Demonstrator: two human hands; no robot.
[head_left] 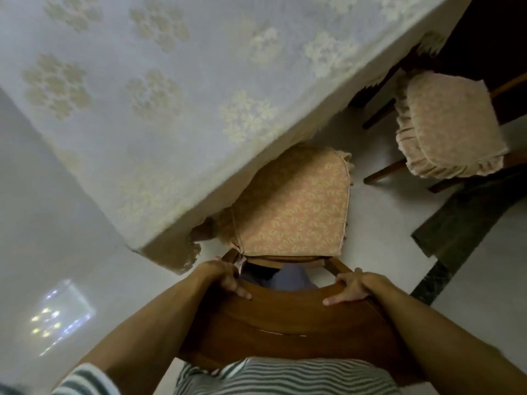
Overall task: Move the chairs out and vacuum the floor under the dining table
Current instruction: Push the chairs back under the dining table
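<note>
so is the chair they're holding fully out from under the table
No, the chair has its seat front under the tablecloth edge.

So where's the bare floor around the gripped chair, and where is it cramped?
Widest bare floor lies left of the table, past the left hand. A narrow strip runs between the gripped chair and the second chair, ending at the dark mat. Crowded: the seat's far part is tucked under the table, and second chair and mat close in beyond the right hand.

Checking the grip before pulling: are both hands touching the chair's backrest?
Touching. The head view shows the left hand and right hand curled over the top of the backrest.
</note>
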